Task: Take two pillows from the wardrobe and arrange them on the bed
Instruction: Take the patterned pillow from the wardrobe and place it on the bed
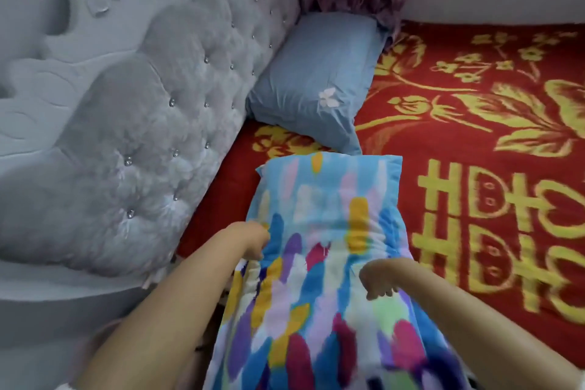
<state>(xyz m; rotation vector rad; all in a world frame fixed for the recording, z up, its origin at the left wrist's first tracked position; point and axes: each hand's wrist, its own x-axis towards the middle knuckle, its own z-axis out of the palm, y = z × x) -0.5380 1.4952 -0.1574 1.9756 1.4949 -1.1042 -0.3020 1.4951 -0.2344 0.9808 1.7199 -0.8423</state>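
Pillows are both out on the bed, so this looks like the arranging step, with the second one in hand. Nearest, the multicoloured pillow [319,279] lies lengthwise on the red and gold bedspread [474,168], running away from the person. The left hand [253,239] curls its fingers tight into the pillow's left edge, bunching the cover just under the fingertips. The right hand [378,277] arches over the right side, wrist up, fingers bent and pressing down into the fabric; whether they pinch it I cannot tell. Both forearms reach forward, bare. Beyond the fingertips, past the pillow's far end, the blue pillow [316,82] leans against the grey tufted headboard [152,123]. Next move, by my reckoning: swing this one round beside the blue pillow, against the headboard.
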